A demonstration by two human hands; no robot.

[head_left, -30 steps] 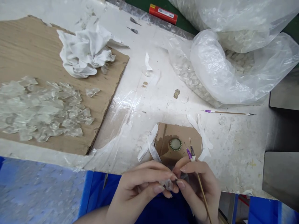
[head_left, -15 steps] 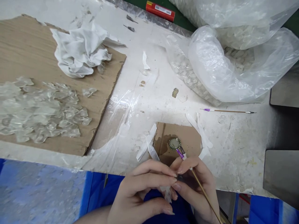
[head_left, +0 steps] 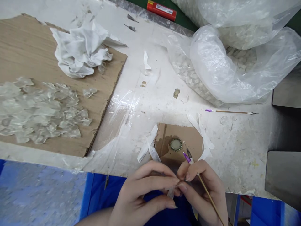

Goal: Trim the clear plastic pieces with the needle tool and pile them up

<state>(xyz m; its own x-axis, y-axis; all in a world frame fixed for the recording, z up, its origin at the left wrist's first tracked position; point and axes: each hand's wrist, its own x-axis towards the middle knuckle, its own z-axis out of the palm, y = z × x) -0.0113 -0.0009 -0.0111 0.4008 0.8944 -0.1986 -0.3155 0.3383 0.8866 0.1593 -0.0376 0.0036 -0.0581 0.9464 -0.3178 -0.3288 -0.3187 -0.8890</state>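
1. Piece (head_left: 171, 193): small, clear; sits between the two hands, within the left fingers. Exact shape hidden by fingers.
2. Left hand (head_left: 135, 191): curled, grasping piece between thumb and fingers; its fingertips meet those of the right hand.
3. Right hand (head_left: 213, 182): closed around brush (head_left: 211, 199), thumb and fingers pinched towards piece. Whether it also grips piece: cannot tell.
4. Brush slants across right hand, purple and dark ends pointing away from the person. One tool or two: cannot tell.
5. Cap (head_left: 176, 144): round, scalloped rim; lies on card (head_left: 192, 135), just beyond both hands. Card partly stained dark.
6. Second brush (head_left: 231, 112): on table (head_left: 235, 141), beyond right hand and to its right.
7. Board (head_left: 103, 84): beyond left hand, to its left; bears pile (head_left: 47, 110) of clear bits and, farther off, crumpled cloth (head_left: 77, 51).
8. Bag (head_left: 211, 72): filled, well beyond right hand.
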